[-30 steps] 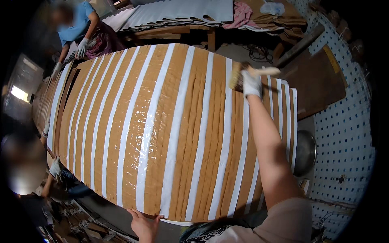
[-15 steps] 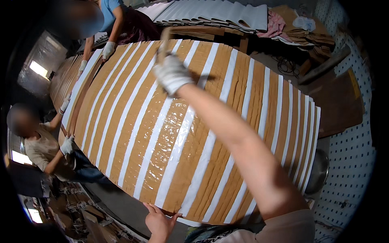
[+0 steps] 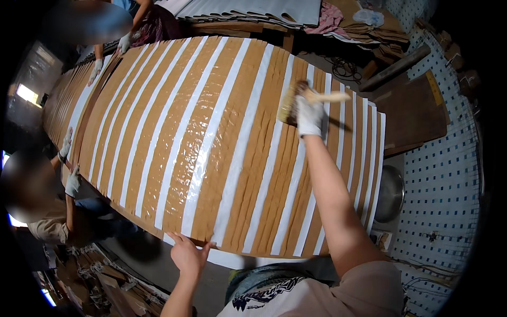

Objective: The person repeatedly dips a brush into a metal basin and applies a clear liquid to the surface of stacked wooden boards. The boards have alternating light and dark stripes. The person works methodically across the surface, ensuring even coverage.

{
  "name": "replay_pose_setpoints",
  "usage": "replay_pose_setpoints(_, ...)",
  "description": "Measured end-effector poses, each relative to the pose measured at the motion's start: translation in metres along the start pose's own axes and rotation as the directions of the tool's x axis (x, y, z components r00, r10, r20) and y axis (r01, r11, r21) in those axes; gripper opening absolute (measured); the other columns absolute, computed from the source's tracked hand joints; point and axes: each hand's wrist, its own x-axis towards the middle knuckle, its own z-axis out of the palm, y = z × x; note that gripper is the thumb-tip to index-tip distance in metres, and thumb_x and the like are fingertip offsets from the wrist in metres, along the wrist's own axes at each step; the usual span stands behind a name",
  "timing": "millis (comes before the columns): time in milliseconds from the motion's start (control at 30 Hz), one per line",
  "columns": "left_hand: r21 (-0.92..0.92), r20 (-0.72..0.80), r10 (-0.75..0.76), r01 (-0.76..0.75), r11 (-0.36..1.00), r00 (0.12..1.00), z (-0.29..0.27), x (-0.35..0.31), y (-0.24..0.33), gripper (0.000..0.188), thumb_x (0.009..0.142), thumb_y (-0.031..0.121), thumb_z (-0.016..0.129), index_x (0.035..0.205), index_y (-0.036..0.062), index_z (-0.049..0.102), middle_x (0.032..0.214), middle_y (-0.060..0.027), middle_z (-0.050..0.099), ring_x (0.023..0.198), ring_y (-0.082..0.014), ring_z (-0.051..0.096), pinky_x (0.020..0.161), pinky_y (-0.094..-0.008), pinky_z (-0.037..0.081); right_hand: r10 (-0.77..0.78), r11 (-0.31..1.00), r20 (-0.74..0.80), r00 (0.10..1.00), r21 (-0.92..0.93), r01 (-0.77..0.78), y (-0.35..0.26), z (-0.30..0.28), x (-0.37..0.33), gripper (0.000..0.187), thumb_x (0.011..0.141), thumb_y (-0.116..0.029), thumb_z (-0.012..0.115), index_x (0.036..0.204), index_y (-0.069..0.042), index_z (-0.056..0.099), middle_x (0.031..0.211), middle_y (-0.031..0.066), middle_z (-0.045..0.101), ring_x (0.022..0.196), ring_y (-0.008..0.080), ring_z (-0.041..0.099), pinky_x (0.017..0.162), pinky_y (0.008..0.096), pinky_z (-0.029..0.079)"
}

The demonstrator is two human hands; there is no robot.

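Overlapping brown paper sheets (image 3: 177, 132) with white edge strips cover the table in a wide fan, glossy and wet-looking in the middle. My right hand (image 3: 310, 119), in a white glove, grips a wide brush (image 3: 288, 105) with a pale wooden handle. Its blurred bristles are over the right part of the sheets; whether they touch is unclear. My bare left hand (image 3: 187, 254) rests at the near edge of the stack, thumb and fingers spread apart on it.
Two co-workers' gloved hands (image 3: 73, 181) hold a long brown strip (image 3: 95, 108) at the left end. White sheets (image 3: 248, 11) lie stacked at the back. A metal basin (image 3: 390, 194) stands on the right, by a blue-dotted floor (image 3: 435, 206). Cardboard scraps (image 3: 111, 288) fill the lower left.
My right hand has swept the brush from the far middle of the sheets toward the right. My left hand stays at the near edge. The whole view has shifted.
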Motion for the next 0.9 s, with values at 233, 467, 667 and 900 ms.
replay_pose_setpoints(233,-0.021,-0.166,0.059,-0.063,0.998,0.984,0.01,-0.004,-0.003,0.119,0.059,0.061,0.085,0.129,-0.0241,0.041,0.132,-0.046,0.045,0.079,-0.038,0.07,0.068,-0.0366,0.057,0.08,0.992,-0.333,0.94,-0.068,-0.108,0.052,-0.087,0.017,0.048,0.088,-0.012,0.064,0.132,0.0,0.052,0.12,0.018,0.065,0.101,0.029,0.067,0.084,0.0397,0.056)
replay_pose_setpoints(467,-0.081,-0.14,0.042,-0.054,0.995,0.989,0.014,-0.009,-0.009,0.118,0.06,0.055,0.087,0.128,-0.0282,0.038,0.131,-0.0498,0.041,0.073,-0.0382,0.068,0.064,-0.0375,0.056,0.005,0.888,0.494,0.87,-0.401,0.223,-0.094,0.15,-0.111,0.032,0.087,-0.03,0.062,0.107,-0.006,0.061,0.087,0.0117,0.067,0.081,0.0265,0.066,0.072,0.0406,0.053)
replay_pose_setpoints(667,-0.07,-0.183,0.097,-0.111,0.991,0.978,0.013,-0.006,-0.004,0.115,0.061,0.054,0.087,0.127,-0.0274,0.041,0.131,-0.0499,0.041,0.073,-0.0387,0.068,0.065,-0.0377,0.057,0.121,0.866,0.555,0.823,-0.464,0.185,-0.095,0.193,-0.15,0.052,0.082,-0.042,0.067,0.118,-0.005,0.062,0.102,0.0243,0.068,0.096,0.0364,0.067,0.088,0.0413,0.053)
replay_pose_setpoints(900,-0.099,-0.123,0.043,-0.056,0.994,0.991,0.004,-0.002,-0.001,0.114,0.061,0.054,0.087,0.126,-0.0272,0.042,0.129,-0.0484,0.044,0.073,-0.037,0.068,0.064,-0.0383,0.057,-0.201,0.98,0.013,0.98,0.014,0.201,0.019,0.006,-0.103,0.05,0.089,-0.012,0.068,0.134,0.002,0.053,0.112,0.0075,0.067,0.096,0.0133,0.062,0.083,0.0299,0.051)
